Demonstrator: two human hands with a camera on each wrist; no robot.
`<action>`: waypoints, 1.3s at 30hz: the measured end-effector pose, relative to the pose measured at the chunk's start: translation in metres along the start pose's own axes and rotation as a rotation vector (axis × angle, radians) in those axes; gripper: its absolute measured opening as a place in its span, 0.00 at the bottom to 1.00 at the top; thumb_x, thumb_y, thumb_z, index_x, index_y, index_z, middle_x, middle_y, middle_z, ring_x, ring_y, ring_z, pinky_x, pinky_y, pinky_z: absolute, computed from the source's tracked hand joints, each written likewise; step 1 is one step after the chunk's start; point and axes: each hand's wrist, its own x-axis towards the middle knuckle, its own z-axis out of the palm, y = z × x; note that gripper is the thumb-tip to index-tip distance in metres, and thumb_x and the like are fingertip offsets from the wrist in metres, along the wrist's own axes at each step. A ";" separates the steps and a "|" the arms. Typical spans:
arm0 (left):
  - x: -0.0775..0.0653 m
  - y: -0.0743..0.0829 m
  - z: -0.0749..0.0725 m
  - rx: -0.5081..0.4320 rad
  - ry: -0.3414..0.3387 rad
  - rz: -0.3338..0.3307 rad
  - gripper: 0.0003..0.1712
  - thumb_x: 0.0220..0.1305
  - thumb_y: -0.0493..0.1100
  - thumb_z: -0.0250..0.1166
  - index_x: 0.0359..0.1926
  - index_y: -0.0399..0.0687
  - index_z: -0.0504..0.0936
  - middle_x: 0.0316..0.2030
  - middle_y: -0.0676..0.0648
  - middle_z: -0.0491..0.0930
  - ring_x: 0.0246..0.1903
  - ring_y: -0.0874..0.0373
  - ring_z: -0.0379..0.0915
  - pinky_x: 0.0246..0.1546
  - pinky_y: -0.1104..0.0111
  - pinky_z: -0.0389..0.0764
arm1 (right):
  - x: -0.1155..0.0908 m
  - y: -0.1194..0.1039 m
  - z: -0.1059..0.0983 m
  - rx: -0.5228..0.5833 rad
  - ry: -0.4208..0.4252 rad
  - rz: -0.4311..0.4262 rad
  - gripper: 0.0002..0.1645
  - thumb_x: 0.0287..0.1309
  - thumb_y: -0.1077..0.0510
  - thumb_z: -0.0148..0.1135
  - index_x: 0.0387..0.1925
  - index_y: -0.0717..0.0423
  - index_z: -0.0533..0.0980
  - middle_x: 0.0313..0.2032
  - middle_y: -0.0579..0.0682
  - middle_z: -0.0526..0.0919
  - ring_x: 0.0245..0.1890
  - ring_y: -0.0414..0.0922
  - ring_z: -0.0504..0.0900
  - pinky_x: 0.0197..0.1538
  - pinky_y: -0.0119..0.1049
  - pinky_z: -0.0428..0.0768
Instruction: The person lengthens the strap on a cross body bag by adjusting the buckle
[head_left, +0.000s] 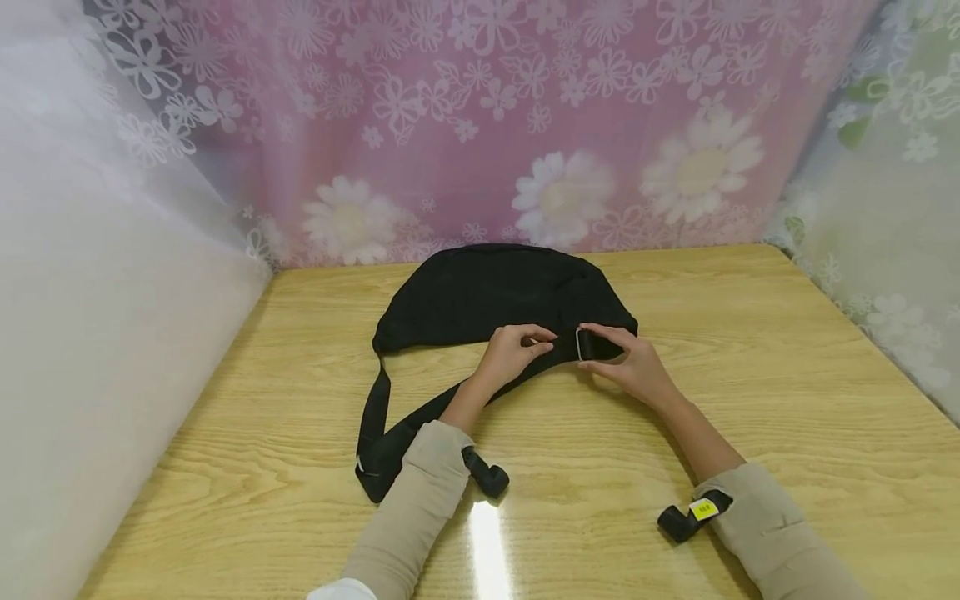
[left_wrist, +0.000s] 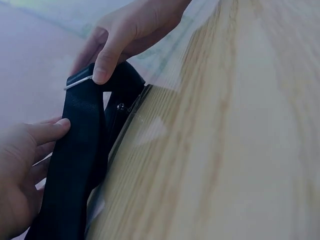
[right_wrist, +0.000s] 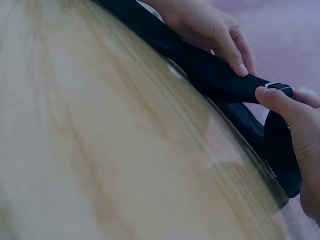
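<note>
A black waist bag (head_left: 487,292) lies on the table with its curved side toward the back. Its black strap (head_left: 420,419) loops out from the left end and runs back to the right end. My left hand (head_left: 510,357) pinches the strap by its edge, thumb in front in the left wrist view. Just right of it, my right hand (head_left: 633,367) holds the metal slider buckle (head_left: 578,345) and the strap there between thumb and fingers. In the right wrist view, the thumb presses beside the buckle (right_wrist: 272,84). Some fingers are hidden behind the strap.
The wood-grain table (head_left: 285,417) meets a pink floral curtain (head_left: 450,167) at the back. Pale sheets hang on both sides. A second metal slider (head_left: 360,463) sits at the strap's left fold. Black bands (head_left: 489,477) hang from both sleeves.
</note>
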 end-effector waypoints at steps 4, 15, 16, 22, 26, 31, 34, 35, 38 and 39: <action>-0.001 0.005 0.001 0.020 0.012 0.008 0.08 0.57 0.38 0.65 0.39 0.42 0.85 0.35 0.50 0.83 0.29 0.63 0.76 0.29 0.78 0.73 | 0.000 -0.014 -0.003 0.017 -0.003 0.021 0.35 0.38 0.70 0.73 0.54 0.66 0.73 0.49 0.60 0.77 0.49 0.55 0.73 0.43 0.49 0.73; 0.007 0.016 0.010 0.031 0.021 0.015 0.09 0.58 0.40 0.65 0.40 0.45 0.85 0.37 0.51 0.83 0.35 0.64 0.78 0.33 0.79 0.74 | 0.005 -0.042 -0.012 0.069 -0.009 0.038 0.33 0.39 0.73 0.71 0.52 0.69 0.73 0.48 0.61 0.77 0.49 0.58 0.73 0.49 0.53 0.69; 0.007 0.015 0.010 0.038 0.021 0.009 0.10 0.58 0.41 0.65 0.41 0.46 0.85 0.37 0.52 0.83 0.35 0.64 0.78 0.33 0.79 0.74 | 0.005 -0.041 -0.011 0.072 -0.008 0.036 0.33 0.38 0.73 0.71 0.52 0.70 0.73 0.48 0.62 0.77 0.48 0.58 0.73 0.49 0.53 0.69; 0.001 0.013 0.004 0.064 0.002 -0.041 0.10 0.58 0.41 0.65 0.42 0.47 0.85 0.38 0.52 0.82 0.34 0.62 0.77 0.32 0.77 0.74 | 0.004 -0.040 -0.010 0.053 0.001 0.039 0.33 0.38 0.72 0.72 0.52 0.69 0.73 0.48 0.61 0.78 0.48 0.57 0.74 0.49 0.49 0.71; -0.002 0.011 0.001 0.091 -0.003 -0.075 0.09 0.58 0.41 0.65 0.41 0.47 0.85 0.37 0.52 0.83 0.32 0.62 0.76 0.29 0.77 0.74 | 0.004 -0.040 -0.010 0.046 0.006 0.031 0.33 0.37 0.72 0.73 0.52 0.68 0.74 0.47 0.60 0.78 0.48 0.56 0.74 0.49 0.49 0.71; -0.002 0.012 0.001 0.108 0.014 -0.052 0.09 0.58 0.40 0.65 0.40 0.46 0.85 0.36 0.52 0.83 0.33 0.61 0.77 0.30 0.76 0.74 | 0.004 -0.040 -0.010 0.055 0.014 0.032 0.33 0.37 0.72 0.73 0.51 0.68 0.74 0.47 0.60 0.78 0.49 0.52 0.74 0.53 0.32 0.69; 0.000 0.013 0.002 0.128 0.031 -0.036 0.08 0.57 0.40 0.66 0.40 0.47 0.85 0.36 0.52 0.83 0.33 0.61 0.77 0.30 0.76 0.74 | 0.005 -0.042 -0.010 0.064 0.014 0.037 0.33 0.37 0.72 0.72 0.51 0.69 0.74 0.48 0.61 0.78 0.50 0.54 0.73 0.53 0.24 0.65; 0.000 0.013 0.003 0.133 0.036 -0.034 0.08 0.57 0.40 0.66 0.39 0.47 0.85 0.36 0.52 0.83 0.33 0.61 0.78 0.31 0.76 0.74 | 0.005 -0.042 -0.010 0.065 0.014 0.043 0.33 0.37 0.72 0.72 0.52 0.69 0.74 0.48 0.60 0.78 0.50 0.54 0.73 0.53 0.24 0.65; 0.001 0.015 0.004 0.139 0.040 -0.028 0.08 0.57 0.40 0.66 0.39 0.47 0.85 0.36 0.52 0.83 0.34 0.61 0.78 0.32 0.76 0.74 | 0.004 -0.042 -0.010 0.069 0.012 0.043 0.33 0.38 0.72 0.72 0.52 0.69 0.74 0.47 0.61 0.78 0.49 0.57 0.73 0.53 0.37 0.70; 0.001 0.016 0.005 0.138 0.041 -0.027 0.08 0.57 0.40 0.66 0.39 0.47 0.85 0.36 0.52 0.83 0.34 0.61 0.78 0.32 0.76 0.74 | 0.004 -0.042 -0.010 0.068 0.012 0.042 0.33 0.38 0.72 0.72 0.51 0.69 0.74 0.47 0.61 0.78 0.49 0.58 0.73 0.52 0.42 0.70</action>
